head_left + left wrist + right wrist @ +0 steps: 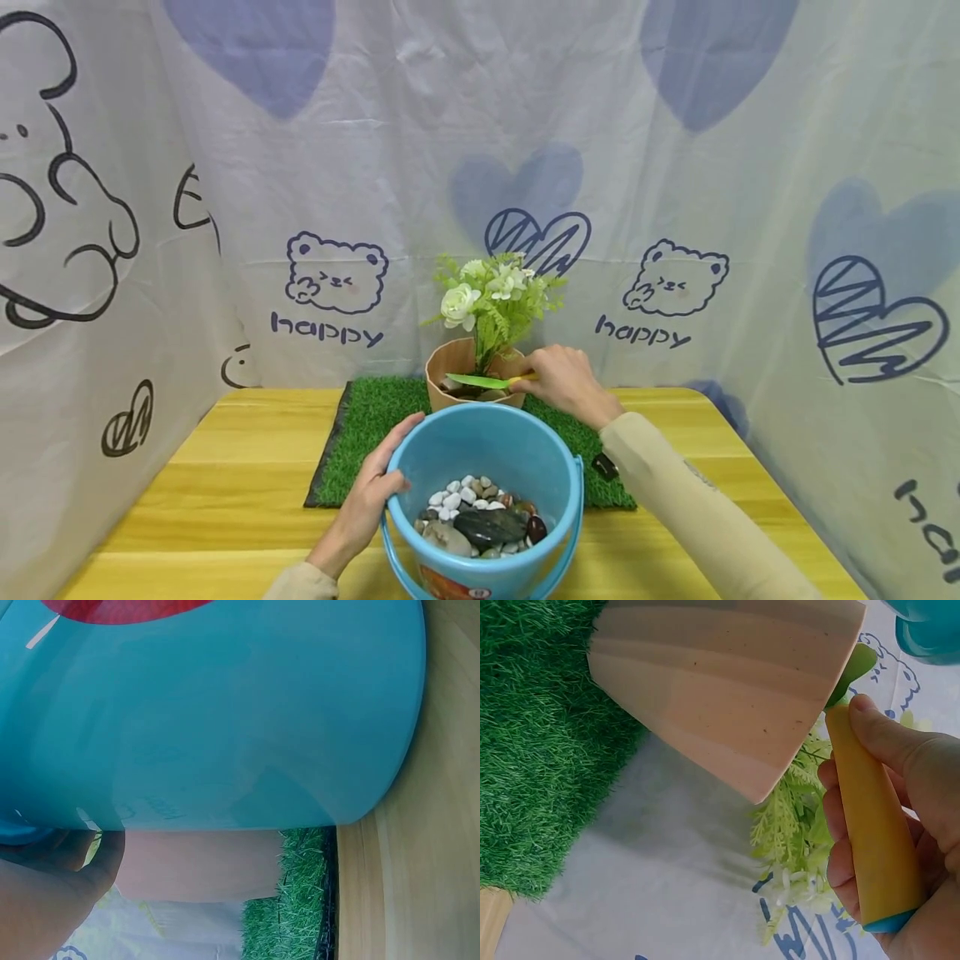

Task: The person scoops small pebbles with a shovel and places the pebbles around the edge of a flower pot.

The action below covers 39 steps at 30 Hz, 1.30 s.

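Note:
My left hand (367,492) grips the left rim of a light blue bucket (487,442), thumb inside and fingers outside. White pebbles and larger stones, including a dark stone (487,527), lie in the bucket. The right hand (566,383) grips the yellow handle of a small garden trowel (874,832). Its green blade (477,382) reaches level over the mouth of a tan flowerpot (446,358). White flowers with green leaves (480,304) rise from that pot. Whatever lies on the blade is too small to tell.
Under the pot is a green artificial grass mat (375,417) on a wooden table (225,475). The bucket stands close in front of the pot, its blue bail handle (566,558) hanging down. A printed white curtain (412,167) encloses the back and sides.

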Available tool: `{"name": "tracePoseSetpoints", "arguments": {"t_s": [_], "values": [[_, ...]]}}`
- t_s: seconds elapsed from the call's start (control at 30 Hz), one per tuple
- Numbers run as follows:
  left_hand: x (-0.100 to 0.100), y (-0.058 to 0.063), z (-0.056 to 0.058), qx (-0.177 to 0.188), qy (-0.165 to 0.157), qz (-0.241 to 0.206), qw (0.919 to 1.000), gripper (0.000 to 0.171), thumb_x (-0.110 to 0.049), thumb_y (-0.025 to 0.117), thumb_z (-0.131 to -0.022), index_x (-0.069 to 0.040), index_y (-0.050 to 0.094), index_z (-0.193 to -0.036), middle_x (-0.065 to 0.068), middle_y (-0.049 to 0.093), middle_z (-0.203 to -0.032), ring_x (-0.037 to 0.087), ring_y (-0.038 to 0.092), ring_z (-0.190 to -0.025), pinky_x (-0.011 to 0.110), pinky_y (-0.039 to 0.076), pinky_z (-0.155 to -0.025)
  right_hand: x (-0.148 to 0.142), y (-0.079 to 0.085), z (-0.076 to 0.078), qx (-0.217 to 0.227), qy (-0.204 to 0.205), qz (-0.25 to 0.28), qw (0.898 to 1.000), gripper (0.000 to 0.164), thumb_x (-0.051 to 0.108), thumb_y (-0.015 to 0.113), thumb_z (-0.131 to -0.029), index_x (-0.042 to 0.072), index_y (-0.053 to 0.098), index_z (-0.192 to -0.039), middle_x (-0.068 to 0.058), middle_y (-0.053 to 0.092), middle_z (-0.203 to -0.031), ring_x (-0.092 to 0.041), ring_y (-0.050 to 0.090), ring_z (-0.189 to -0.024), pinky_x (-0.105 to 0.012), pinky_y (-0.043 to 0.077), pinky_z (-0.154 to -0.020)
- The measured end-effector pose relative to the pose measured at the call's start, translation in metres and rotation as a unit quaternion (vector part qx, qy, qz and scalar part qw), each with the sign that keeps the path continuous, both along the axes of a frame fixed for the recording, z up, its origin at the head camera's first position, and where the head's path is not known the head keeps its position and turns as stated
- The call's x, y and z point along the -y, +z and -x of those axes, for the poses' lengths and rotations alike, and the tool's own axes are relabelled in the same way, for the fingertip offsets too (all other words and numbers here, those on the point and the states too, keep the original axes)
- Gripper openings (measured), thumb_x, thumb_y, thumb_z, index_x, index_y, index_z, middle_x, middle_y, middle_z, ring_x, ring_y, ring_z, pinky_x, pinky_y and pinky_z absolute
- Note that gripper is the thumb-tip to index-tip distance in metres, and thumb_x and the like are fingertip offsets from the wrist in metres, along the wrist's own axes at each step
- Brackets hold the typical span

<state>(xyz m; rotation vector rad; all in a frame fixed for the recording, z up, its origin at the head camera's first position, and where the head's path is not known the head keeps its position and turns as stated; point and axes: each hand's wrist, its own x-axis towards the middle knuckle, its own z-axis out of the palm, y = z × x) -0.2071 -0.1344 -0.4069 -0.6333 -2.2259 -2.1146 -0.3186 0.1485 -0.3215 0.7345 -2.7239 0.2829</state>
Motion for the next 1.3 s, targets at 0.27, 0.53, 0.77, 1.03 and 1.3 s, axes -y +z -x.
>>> {"name": "tracePoseSetpoints", "arguments": {"t_s": [0.27,0.53,0.77,1.03,1.3], "values": [[0.001,-0.001,0.0,-0.008,-0.005,0.003,1.0,0.079,-0.003,0.04,-0.078,-0.022,0.03,-0.154,0.018,0.033,-0.155,0.046,0.044,-0.131,0.052,0.049,-0.095,-0.005,-0.004,-0.006,-0.01,0.019,0.015,1.0,0.026,0.041,0.07,-0.086,0.017,0.079,-0.094,0.003,0.07,-0.073,-0.006,0.046,-0.047,-0.021,0.031,-0.041],[0.001,0.0,0.0,-0.002,-0.011,0.006,0.9999,0.079,-0.003,0.04,-0.078,-0.021,0.029,-0.154,0.018,0.032,-0.156,0.046,0.043,-0.133,0.052,0.048,-0.096,-0.006,-0.011,-0.019,-0.055,0.032,0.041,0.997,0.024,0.039,0.071,-0.086,0.017,0.079,-0.094,0.005,0.067,-0.072,-0.003,0.044,-0.049,-0.021,0.032,-0.041],[0.002,0.0,0.001,-0.005,-0.012,0.011,0.9999,0.079,-0.003,0.04,-0.078,-0.021,0.029,-0.154,0.017,0.031,-0.157,0.046,0.042,-0.133,0.052,0.048,-0.096,-0.007,-0.019,-0.038,-0.099,0.015,0.058,0.993,0.019,0.04,0.07,-0.087,0.023,0.077,-0.09,0.01,0.061,-0.071,-0.003,0.048,-0.056,-0.022,0.036,-0.048],[0.002,0.001,0.003,-0.009,-0.017,0.014,0.9997,0.079,-0.003,0.04,-0.078,-0.021,0.028,-0.154,0.016,0.031,-0.157,0.046,0.041,-0.134,0.051,0.047,-0.097,-0.009,-0.026,-0.06,-0.169,0.005,0.067,0.983,0.021,0.04,0.071,-0.086,0.021,0.078,-0.092,0.01,0.058,-0.068,-0.003,0.042,-0.052,-0.019,0.028,-0.044],[0.001,0.001,0.002,-0.002,-0.008,0.015,0.9999,0.08,-0.005,0.041,-0.077,-0.022,0.029,-0.154,0.016,0.029,-0.158,0.047,0.04,-0.135,0.052,0.048,-0.096,-0.013,-0.034,-0.066,-0.22,0.028,0.079,0.972,0.02,0.038,0.074,-0.083,0.019,0.078,-0.09,0.007,0.065,-0.073,-0.002,0.044,-0.051,-0.016,0.027,-0.043]]}}
